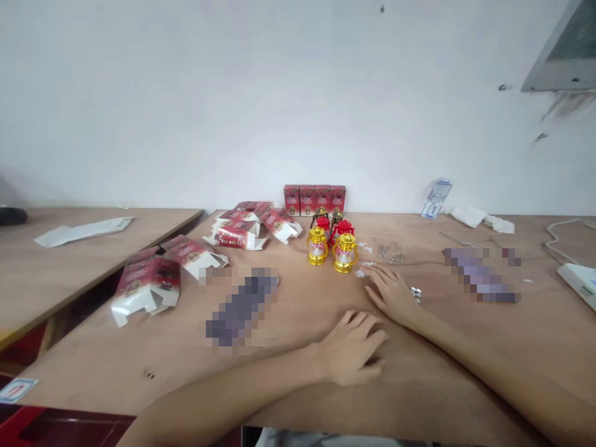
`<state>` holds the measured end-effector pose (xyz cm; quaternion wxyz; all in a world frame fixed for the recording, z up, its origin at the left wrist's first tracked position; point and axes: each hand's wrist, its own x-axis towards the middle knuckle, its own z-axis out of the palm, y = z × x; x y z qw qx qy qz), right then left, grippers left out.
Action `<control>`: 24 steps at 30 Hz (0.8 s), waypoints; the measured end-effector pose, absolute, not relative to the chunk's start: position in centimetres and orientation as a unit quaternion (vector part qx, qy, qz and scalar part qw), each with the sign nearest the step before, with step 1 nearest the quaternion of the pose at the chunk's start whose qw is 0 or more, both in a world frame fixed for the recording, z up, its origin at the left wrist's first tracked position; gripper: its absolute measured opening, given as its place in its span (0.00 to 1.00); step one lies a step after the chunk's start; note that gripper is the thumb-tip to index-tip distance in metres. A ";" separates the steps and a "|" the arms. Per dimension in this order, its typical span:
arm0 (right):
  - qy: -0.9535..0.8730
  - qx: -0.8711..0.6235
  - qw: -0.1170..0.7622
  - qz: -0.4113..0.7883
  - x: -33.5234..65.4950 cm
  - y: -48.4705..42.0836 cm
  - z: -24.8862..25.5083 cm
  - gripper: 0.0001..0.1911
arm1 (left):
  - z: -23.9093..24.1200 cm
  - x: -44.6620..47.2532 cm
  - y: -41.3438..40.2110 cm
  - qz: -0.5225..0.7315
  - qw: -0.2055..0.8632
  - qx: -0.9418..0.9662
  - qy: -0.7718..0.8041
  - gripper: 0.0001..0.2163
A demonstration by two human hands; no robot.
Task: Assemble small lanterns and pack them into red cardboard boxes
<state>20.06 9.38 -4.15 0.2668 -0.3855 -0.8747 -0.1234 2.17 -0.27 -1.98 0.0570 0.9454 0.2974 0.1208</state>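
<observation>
Now, starting far left, past a strip of white paper [84, 231] on the neighbouring table [28, 273], and straight to several open boxes [146, 273], red, lying every which way with flaps out: apparently emptied, in no order. Nearer, a dark slab [242, 307], blurred out, unreadable. On to the far middle and four upright boxes [315, 200] in a row by the wall: tidy, finished by the look of it, contents impossible to see. Just in front, six little lanterns [317, 248] in pairs, dark at the back, red between, gold nearest: standing upright, looking whole, all outside any box. Down near, the left hand [351, 351]: thumb parted from loosely bent fingers over the work table [302, 304], nothing seen in the grip. Right of the lanterns, white bits [360, 273], loose, and farther back a metal tangle [391, 252], seemingly unsorted. Close by, the right hand [395, 295], fingers spread wide, tips near the white bits; touching or not, hard to tell; no load visible. Just beside, silver pieces [416, 293], loose too: small parts, apparently yet to be dealt with.
</observation>
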 end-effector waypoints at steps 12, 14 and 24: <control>-0.880 -0.384 0.258 -0.111 20.2 9.4 -4.2 0.09 | -1.6 1.5 0.3 0.133 0.086 0.944 0.288 0.16; -0.880 -0.376 0.268 -0.114 20.2 9.4 -4.2 0.08 | -1.5 1.4 0.5 0.131 0.092 0.941 0.298 0.15; -0.872 -0.375 0.297 -0.108 20.2 9.3 -4.2 0.12 | -1.5 1.1 1.2 0.135 0.077 0.923 0.353 0.13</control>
